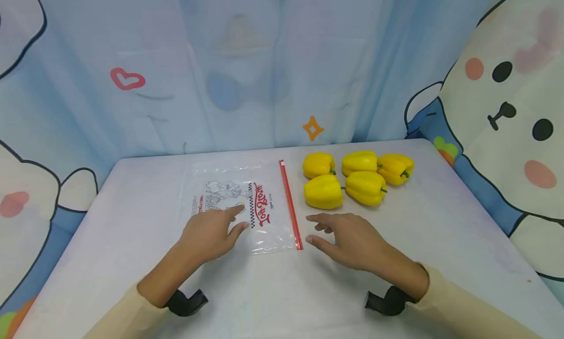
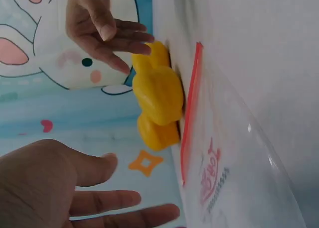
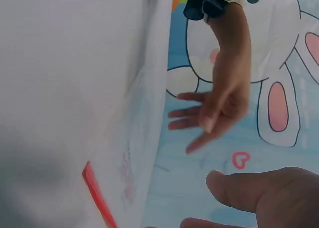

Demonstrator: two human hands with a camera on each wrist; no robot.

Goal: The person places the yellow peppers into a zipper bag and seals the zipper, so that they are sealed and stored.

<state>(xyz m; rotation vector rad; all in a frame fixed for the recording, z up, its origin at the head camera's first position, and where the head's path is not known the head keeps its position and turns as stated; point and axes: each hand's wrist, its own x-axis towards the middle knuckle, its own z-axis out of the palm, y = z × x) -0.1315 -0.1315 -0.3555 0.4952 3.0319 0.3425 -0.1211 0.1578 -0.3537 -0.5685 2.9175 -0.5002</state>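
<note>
A clear plastic zip bag (image 1: 275, 238) lies flat on the white table (image 1: 273, 300). It has red letters (image 1: 262, 205) and a line drawing (image 1: 226, 192) printed on it. A red zip strip (image 1: 291, 204) runs down its right edge. The left hand (image 1: 209, 234) is up over the left part of the bag. Its thumb and fingers are apart with a wide gap, and it holds nothing.

The right hand (image 1: 352, 238) is up over the table, just to the right of the red strip. Its pointing finger and thumb are apart too, with a gap between them, and it holds nothing.

Five yellow bell peppers (image 1: 323, 192) sit close together on the table, to the right of the bag and just past the right hand. Three are in the back row and two are in front. Their little green stems mostly point to the right.

Both arms have tan sleeves (image 1: 462, 300) and a black strap (image 1: 387, 301) under each wrist. Behind the table hangs a blue cloth (image 1: 264, 84) with a red heart (image 1: 128, 79), an orange star (image 1: 313, 128) and big white bunnies (image 1: 484, 148).
</note>
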